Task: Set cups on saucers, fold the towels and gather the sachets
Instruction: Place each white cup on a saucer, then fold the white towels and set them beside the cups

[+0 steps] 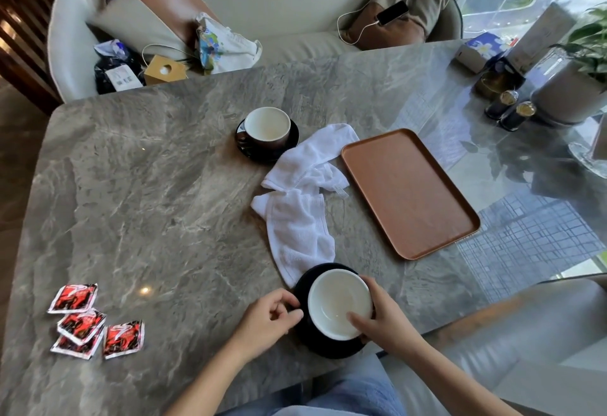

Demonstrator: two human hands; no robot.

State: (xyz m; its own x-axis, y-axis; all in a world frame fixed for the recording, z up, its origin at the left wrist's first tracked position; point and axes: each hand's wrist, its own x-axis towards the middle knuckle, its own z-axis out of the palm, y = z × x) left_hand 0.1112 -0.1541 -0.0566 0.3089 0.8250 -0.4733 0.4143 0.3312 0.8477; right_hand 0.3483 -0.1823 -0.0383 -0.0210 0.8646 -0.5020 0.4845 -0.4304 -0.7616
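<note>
Near the table's front edge a cup [338,300], white inside, sits on a black saucer [323,345]. My right hand [382,318] grips the cup's rim, thumb inside and fingers round the far side. My left hand [267,320] pinches the cup's handle at the saucer's left edge. A second dark cup [266,126] stands on its own black saucer [292,144] farther back. Two crumpled white towels [300,199] lie between the cups, one end touching the near saucer. Several red sachets [86,325] lie scattered at the front left.
An empty brown tray [410,192] lies right of the towels. Small dark bottles [510,110], a plant pot [568,87] and boxes crowd the back right corner. Behind the marble table [147,185] a sofa holds cushions, bags and a charging phone [392,12].
</note>
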